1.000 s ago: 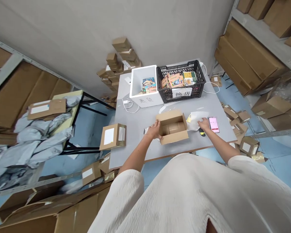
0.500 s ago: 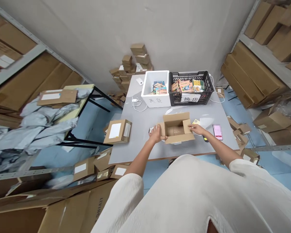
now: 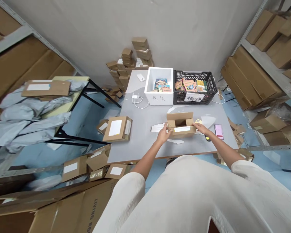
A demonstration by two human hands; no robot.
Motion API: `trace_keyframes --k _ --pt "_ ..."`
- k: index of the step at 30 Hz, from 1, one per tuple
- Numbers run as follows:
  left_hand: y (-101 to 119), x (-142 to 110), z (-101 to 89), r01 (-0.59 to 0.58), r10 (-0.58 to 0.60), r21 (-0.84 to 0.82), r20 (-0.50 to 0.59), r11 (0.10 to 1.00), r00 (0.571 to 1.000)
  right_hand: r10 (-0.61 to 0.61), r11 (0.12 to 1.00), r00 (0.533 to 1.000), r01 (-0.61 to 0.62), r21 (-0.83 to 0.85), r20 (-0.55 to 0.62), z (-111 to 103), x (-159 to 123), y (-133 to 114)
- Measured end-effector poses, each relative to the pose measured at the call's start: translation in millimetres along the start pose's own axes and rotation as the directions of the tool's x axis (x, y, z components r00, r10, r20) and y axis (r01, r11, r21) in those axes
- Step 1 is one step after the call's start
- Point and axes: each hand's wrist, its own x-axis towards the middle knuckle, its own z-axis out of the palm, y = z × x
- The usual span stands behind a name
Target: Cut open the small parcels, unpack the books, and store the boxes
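An open cardboard box (image 3: 180,131) is between my hands at the front of the grey table, its back flap standing up. A white label strip shows along its near side. My left hand (image 3: 163,134) grips the left end, fingers bent round the corner. At the right end, my right hand (image 3: 200,128) pinches the cardboard. What lies inside the box is hidden in shadow. A yellow card (image 3: 198,121) and a black-and-yellow object (image 3: 208,138) lie near my right hand.
On the table (image 3: 135,149) are a white foam box (image 3: 158,98) and a black crate (image 3: 194,98) with booklets, a pink-screened phone (image 3: 218,131), a white cable and a closed carton (image 3: 118,129). Grey parcels (image 3: 31,110) cover a side table. Cartons crowd the floor and shelves.
The box has tipped so its labelled near side shows, where its inside floor was visible before. My left hand moved from its left flap to its left end; both hands stay on it.
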Motion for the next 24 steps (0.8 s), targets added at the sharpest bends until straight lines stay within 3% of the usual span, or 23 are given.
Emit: trace_keyframes --k 3,6,10,12,18,24 --pt "-0.4 8.1 4.6 0.047 -0.05 -0.03 -0.116 0.998 0.992 -0.039 0.998 0.998 0.036 -0.049 -0.055 7.9 -8.2 -2.5" --pt "1.1 9.9 4.1 -0.018 0.013 -0.025 -0.167 1.0 0.986 -0.068 0.994 0.985 0.053 -0.101 -0.157 16.4 -12.1 -8.5" --pt "0.7 10.9 -12.8 -0.17 0.159 -0.021 -0.263 0.985 0.952 -0.144 0.986 0.949 0.113 -0.123 -0.281 26.3 -5.8 -24.1" --pt "-2.3 14.2 -26.7 -0.189 0.179 -0.004 -0.31 0.982 0.934 -0.201 0.976 0.928 0.164 -0.139 -0.315 34.3 3.0 -34.8" --pt "-29.2 30.9 -68.2 -0.079 0.093 0.052 -0.379 0.996 0.921 -0.327 0.942 0.898 0.283 -0.181 -0.295 84.1 44.6 -68.5" --pt "-69.5 35.3 -91.7 0.038 0.013 0.115 -0.415 0.993 0.91 -0.325 0.943 0.93 0.306 -0.129 -0.171 141.8 82.6 -80.9"
